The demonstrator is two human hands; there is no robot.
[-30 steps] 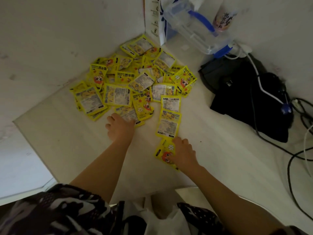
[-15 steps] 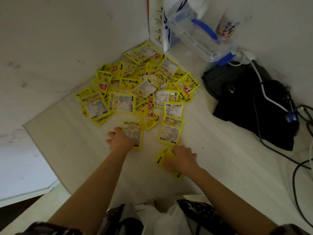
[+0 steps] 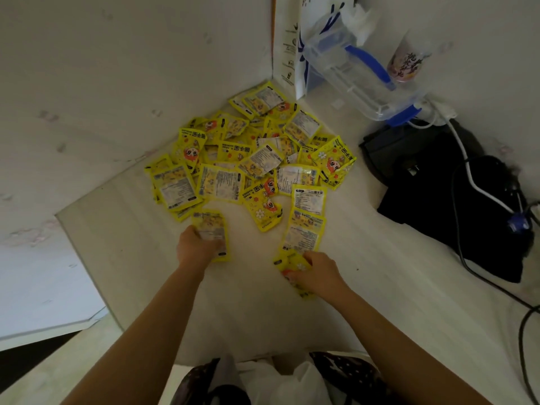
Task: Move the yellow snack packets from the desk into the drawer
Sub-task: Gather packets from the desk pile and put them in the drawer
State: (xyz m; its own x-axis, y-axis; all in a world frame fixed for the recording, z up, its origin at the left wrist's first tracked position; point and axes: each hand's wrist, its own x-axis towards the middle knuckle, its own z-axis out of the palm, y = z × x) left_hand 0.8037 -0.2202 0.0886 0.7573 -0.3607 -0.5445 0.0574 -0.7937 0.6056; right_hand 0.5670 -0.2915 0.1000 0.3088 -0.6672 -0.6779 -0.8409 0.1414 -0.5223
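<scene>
A heap of several yellow snack packets (image 3: 251, 159) lies in the far corner of the pale desk (image 3: 380, 287). My left hand (image 3: 195, 247) presses on one packet (image 3: 211, 229) that lies apart from the heap at its near edge, fingers curled over its lower half. My right hand (image 3: 318, 273) grips another yellow packet (image 3: 292, 267) just below two packets lying in a column (image 3: 305, 226). No drawer is in view.
A clear plastic box with blue handles (image 3: 356, 74) leans against the back wall. A black bag (image 3: 455, 200) with black and white cables (image 3: 479, 188) fills the right side. White walls close the corner at left and behind. The desk's front edge is near my body.
Both hands have dragged their packets toward me, away from the heap. The left hand's packet now lies clear of the pile; the right hand has closed further on its packet.
</scene>
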